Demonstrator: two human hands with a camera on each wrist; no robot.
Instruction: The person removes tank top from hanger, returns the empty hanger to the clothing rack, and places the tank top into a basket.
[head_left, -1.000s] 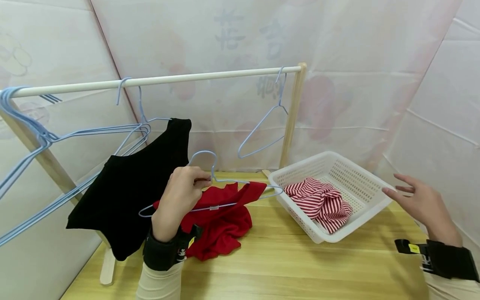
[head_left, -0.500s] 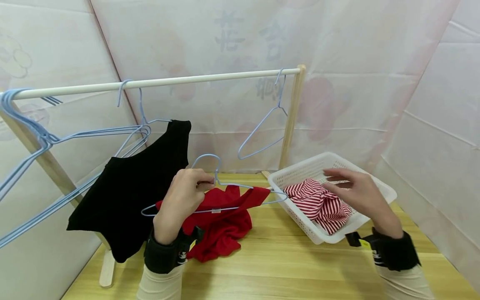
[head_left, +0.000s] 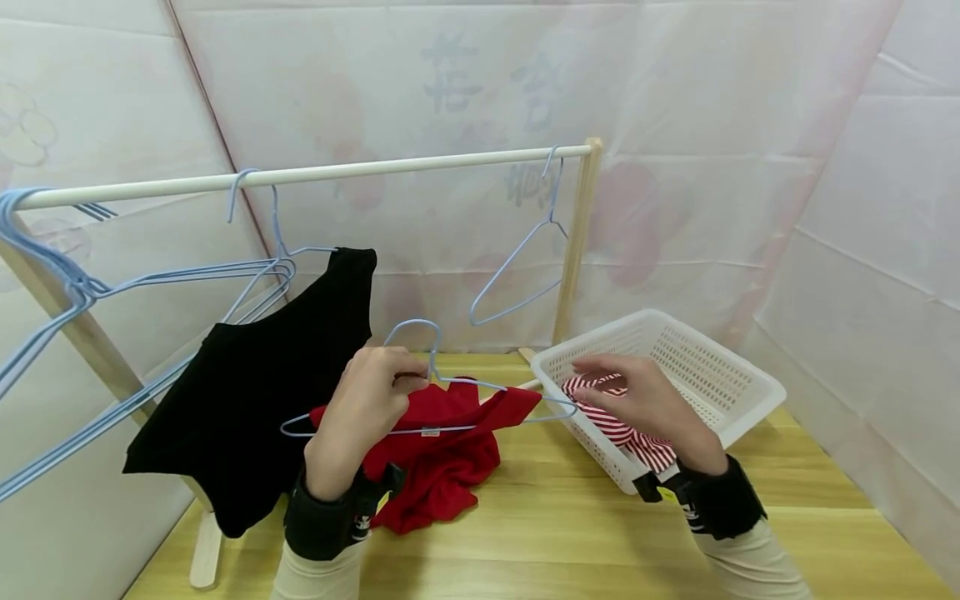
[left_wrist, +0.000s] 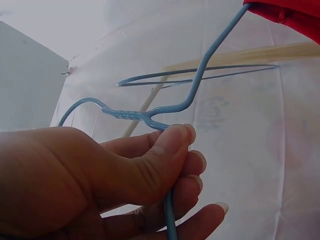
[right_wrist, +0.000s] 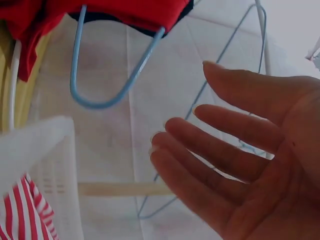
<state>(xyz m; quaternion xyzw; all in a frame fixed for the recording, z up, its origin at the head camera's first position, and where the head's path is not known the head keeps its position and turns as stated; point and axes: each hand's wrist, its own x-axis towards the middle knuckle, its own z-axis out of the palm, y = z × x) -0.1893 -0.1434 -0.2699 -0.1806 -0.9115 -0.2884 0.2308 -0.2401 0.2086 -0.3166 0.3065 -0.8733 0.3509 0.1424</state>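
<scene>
Hanger (left_wrist: pixel 122 114) of glossy blue wire, spirally twisted at the neck, held over the wood-grained table (head_left: pixel 570 542) with its hook upward; left hand (head_left: pixel 367 396) pinches the wire between thumb and fingers, just beside the twist; red garment (head_left: pixel 450 467), soft and matte, is draped on it, with 1 small white label (head_left: pixel 430 432), its lower part in bunched folds on the table; 2 rounded wire ends protrude past the cloth. Right hand (head_left: pixel 637 400), fingers apart and slightly bent, holds nothing; it is near the hanger's right end, apart from it, above the basket (head_left: pixel 693 358), a rectangular, perforated white tub containing crumpled red-and-white striped cloth (head_left: pixel 611 421). Black garment (head_left: pixel 262 387), smooth-surfaced, hangs at left from the round white rail (head_left: pixel 397 167); 1 bare hanger (head_left: pixel 517 307) hangs beside the wooden post (head_left: pixel 576 250).
</scene>
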